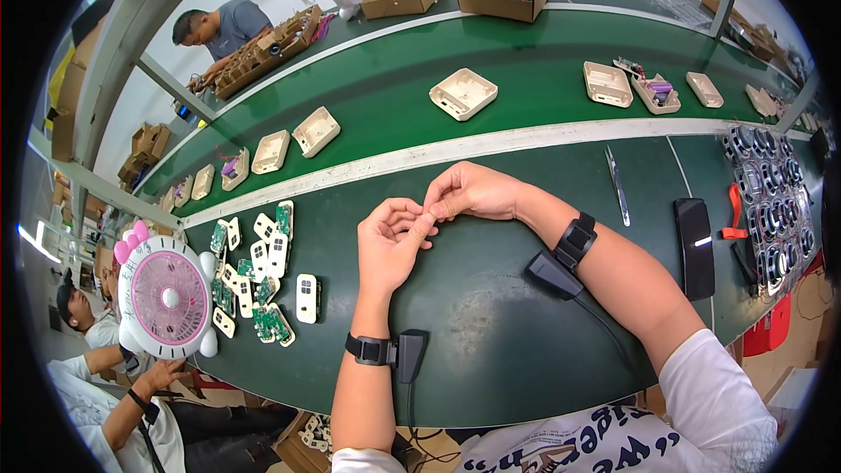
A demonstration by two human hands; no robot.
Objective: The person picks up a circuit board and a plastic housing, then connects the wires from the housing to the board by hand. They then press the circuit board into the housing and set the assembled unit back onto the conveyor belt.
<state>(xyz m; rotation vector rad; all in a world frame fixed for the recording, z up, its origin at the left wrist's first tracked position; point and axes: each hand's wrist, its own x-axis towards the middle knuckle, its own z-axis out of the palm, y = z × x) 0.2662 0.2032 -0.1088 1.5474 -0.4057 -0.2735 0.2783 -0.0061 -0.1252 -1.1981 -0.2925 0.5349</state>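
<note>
My left hand [390, 243] and my right hand [477, 193] meet over the middle of the green table [473, 324]. Both are closed, thumb against fingers, with their fingertips touching. Whatever lies between the fingertips is hidden or too small to make out. Left of my hands is a loose pile of green circuit boards [265, 322] and cream button panels [278, 254]. A single cream panel [307, 298] lies apart from the pile, nearest to my left hand. Metal tweezers [618, 186] rest on the table to the right, beyond my right forearm.
Cream plastic housings [463, 94] stand along the green belt [385, 79] behind a pale rail. At right lie a black phone [694, 248], a red strap [734, 212] and a tray of round speakers [771, 210]. A pink-and-white fan [169, 298] and co-workers are at left.
</note>
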